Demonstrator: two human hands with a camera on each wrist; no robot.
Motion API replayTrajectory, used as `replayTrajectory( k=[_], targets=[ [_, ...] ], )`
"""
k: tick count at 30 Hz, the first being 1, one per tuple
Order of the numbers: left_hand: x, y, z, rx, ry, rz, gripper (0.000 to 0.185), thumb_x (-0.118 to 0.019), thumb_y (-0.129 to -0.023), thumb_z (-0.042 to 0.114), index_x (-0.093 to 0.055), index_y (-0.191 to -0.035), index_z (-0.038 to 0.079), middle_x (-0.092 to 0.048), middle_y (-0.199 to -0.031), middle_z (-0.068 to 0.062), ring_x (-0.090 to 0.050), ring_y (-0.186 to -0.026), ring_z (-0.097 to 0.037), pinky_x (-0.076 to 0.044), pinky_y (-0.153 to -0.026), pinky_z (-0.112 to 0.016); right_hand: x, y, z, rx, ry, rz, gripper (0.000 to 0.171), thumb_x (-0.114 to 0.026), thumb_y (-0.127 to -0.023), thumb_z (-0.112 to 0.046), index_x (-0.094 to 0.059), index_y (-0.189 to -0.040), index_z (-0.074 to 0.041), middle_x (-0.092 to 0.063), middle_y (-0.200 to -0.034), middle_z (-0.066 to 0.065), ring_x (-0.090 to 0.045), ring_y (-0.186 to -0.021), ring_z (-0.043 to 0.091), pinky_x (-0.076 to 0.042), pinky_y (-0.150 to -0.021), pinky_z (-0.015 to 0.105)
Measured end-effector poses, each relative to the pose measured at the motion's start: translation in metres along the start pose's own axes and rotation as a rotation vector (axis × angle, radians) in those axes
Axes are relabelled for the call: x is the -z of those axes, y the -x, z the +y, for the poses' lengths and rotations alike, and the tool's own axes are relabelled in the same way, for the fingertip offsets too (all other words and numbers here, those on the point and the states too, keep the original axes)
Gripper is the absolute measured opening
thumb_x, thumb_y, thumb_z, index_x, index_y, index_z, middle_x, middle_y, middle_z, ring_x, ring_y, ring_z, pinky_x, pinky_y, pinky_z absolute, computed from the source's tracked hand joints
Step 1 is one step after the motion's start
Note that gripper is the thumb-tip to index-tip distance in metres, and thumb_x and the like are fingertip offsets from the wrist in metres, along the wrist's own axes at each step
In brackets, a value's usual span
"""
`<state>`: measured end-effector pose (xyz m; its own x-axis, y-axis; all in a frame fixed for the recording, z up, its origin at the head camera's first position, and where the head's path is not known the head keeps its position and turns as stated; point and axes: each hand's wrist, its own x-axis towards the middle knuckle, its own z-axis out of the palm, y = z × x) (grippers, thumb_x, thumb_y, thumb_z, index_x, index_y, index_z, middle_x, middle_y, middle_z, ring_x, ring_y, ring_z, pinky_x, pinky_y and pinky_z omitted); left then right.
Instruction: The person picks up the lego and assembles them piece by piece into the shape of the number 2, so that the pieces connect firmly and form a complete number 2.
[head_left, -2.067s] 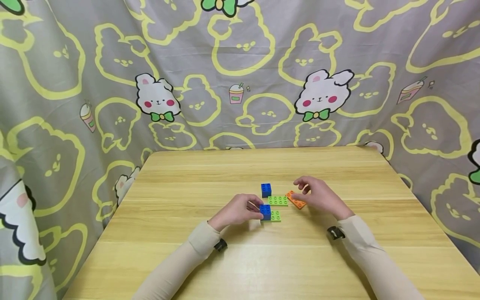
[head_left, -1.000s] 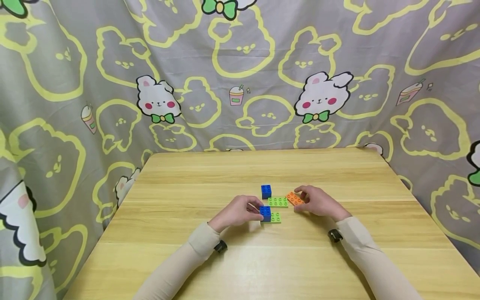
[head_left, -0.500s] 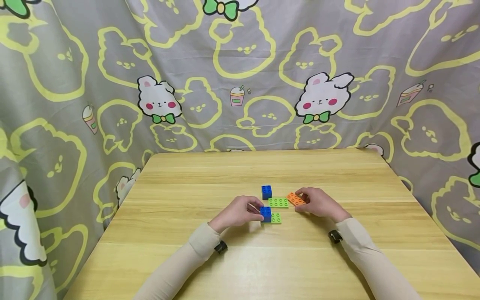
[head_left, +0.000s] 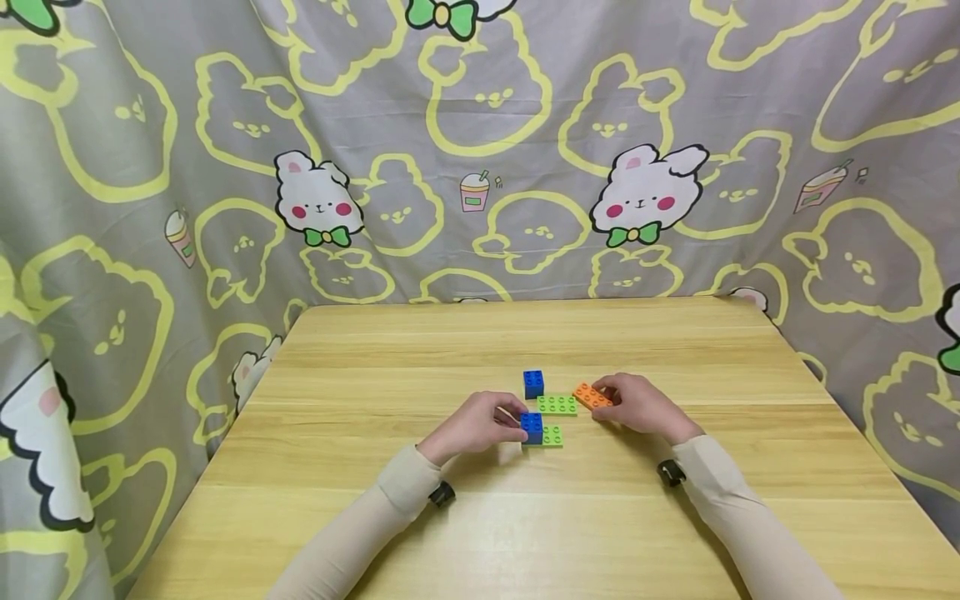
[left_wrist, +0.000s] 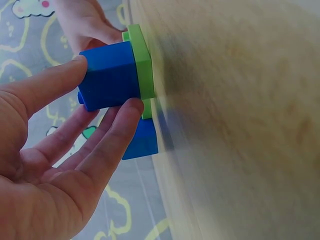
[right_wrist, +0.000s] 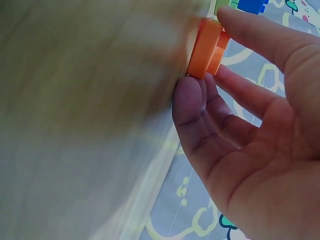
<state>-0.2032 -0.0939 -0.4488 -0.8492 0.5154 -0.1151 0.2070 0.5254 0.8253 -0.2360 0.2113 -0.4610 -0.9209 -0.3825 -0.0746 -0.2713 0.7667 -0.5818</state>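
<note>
One blue brick sits on a green plate, pinched by the left hand; the right hand grips the orange plate — unattached, like the far brick.

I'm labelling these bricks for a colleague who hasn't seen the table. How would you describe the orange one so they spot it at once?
On the wooden table, find the small cluster of bricks between the two hands. The orange plate lies at its right end, pinched by the right hand, just right of a green plate. It is the only orange piece, flat and studded, unlike the taller blue cubes.
</note>
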Motion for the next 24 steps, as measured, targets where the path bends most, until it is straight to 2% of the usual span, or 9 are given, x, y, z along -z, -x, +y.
replayTrajectory(
  k=[6,13,24],
  targets=[
    [-0.0004,0.0,0.0002,0.007,-0.007,0.001,0.025,-0.081,-0.09,0.019,-0.072,-0.112,0.014,-0.073,-0.104,0.002,-0.071,-0.094,-0.011,-0.058,-0.088,-0.033,0.0005,0.0,-0.0009,0.011,-0.006,0.017,0.048,-0.08,-0.088,-0.02,-0.066,-0.126,0.005,-0.067,-0.096,0.008,-0.057,-0.082,0.018,-0.048,-0.072,0.032],
    [-0.0005,0.0005,0.0001,0.023,0.027,-0.003,0.025,-0.081,-0.09,0.019,-0.072,-0.113,0.014,-0.071,-0.106,0.002,-0.073,-0.096,-0.014,-0.058,-0.088,-0.036,0.0012,0.0008,-0.0028,0.025,-0.015,0.028,0.049,-0.08,-0.089,-0.02,-0.064,-0.128,0.005,-0.067,-0.097,0.008,-0.058,-0.082,0.017,-0.048,-0.071,0.032],
    [-0.0002,0.0009,0.0006,0.025,0.024,-0.003,0.026,-0.081,-0.09,0.019,-0.072,-0.114,0.014,-0.071,-0.107,0.0,-0.074,-0.096,-0.015,-0.058,-0.087,-0.036,0.0051,0.0018,-0.0088,0.023,-0.005,0.052,0.045,-0.078,-0.09,-0.02,-0.065,-0.127,0.003,-0.068,-0.098,0.008,-0.059,-0.082,0.017,-0.049,-0.071,0.032]
  ],
)
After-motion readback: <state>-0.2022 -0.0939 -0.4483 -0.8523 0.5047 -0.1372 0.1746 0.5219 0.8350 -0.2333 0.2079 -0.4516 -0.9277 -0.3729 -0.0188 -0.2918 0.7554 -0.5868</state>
